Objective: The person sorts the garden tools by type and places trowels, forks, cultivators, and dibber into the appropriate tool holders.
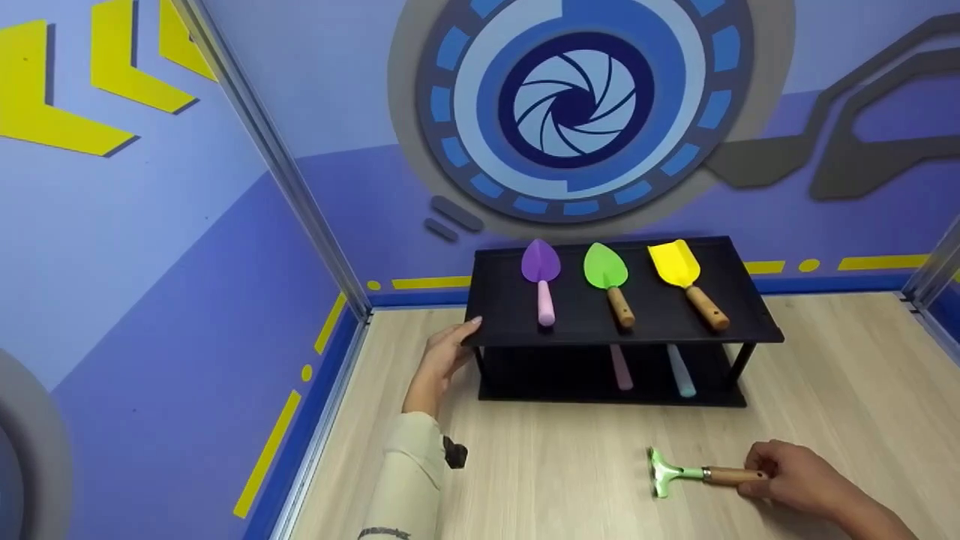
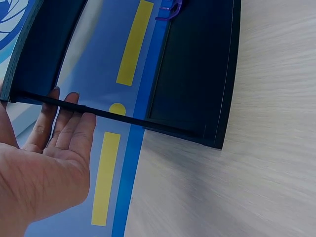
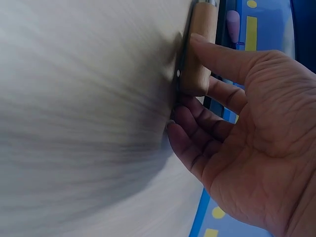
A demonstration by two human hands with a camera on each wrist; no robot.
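Observation:
My left hand (image 1: 448,352) holds the left end of a two-tier black shelf (image 1: 499,300), its thumb on the upper tier's edge. In the left wrist view, the fingers (image 2: 81,133) extend behind the thin corner post (image 2: 118,117). Low over the table at the right, my right hand (image 1: 799,476) pinches the wooden handle (image 3: 200,49) of a small hand rake (image 1: 664,474) with a green T-shaped head pointing left. On the upper tier lie a purple trowel (image 1: 541,262) with a pink handle, a green trowel (image 1: 606,266) and a yellow shovel (image 1: 677,264), both wooden-handled.
A pink handle (image 1: 621,369) and a light blue handle (image 1: 681,371) stick out from the lower tier. Purple prongs (image 2: 170,11) show there in the left wrist view. Patterned panels (image 1: 337,195) enclose the wooden table (image 1: 555,465) behind and at the left.

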